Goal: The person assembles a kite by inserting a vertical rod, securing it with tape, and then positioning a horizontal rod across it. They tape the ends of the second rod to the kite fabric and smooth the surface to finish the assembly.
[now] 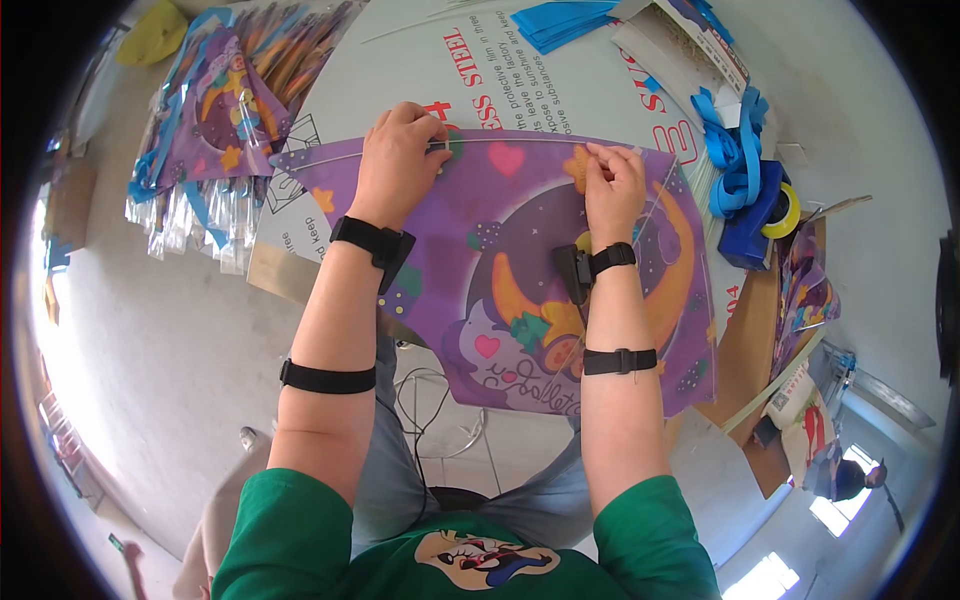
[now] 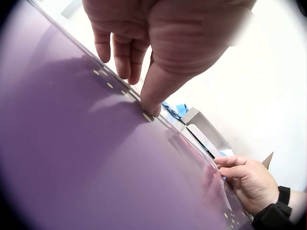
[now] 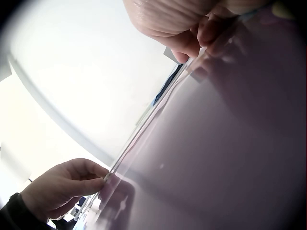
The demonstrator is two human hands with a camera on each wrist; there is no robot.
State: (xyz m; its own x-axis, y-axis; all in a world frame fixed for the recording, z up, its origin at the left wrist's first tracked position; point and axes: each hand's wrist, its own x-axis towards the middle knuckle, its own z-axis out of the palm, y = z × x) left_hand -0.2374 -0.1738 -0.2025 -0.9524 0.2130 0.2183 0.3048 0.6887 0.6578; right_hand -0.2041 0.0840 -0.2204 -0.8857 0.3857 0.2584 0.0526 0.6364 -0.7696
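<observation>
A purple printed sheet (image 1: 440,260) with moons, stars and hearts lies across the table, a thin pale rod (image 1: 350,155) along its far edge. At that edge, left of the middle, the left hand (image 1: 400,160) pinches the rod and sheet between thumb and fingers. Farther right, the right hand (image 1: 615,190) pinches the same edge. In the left wrist view the thumb of the left hand (image 2: 163,43) presses on the edge of the sheet (image 2: 72,143). The right wrist view shows the right hand (image 3: 182,24) bent over the edge, its fingertips partly hidden.
Bagged printed pieces (image 1: 190,215) lie at the left. At the back right are blue strips (image 1: 565,22), a blue ribbon bundle (image 1: 735,150) and a blue tape dispenser (image 1: 750,220) with yellow tape. A cardboard box (image 1: 750,400) stands at the right, below the table edge.
</observation>
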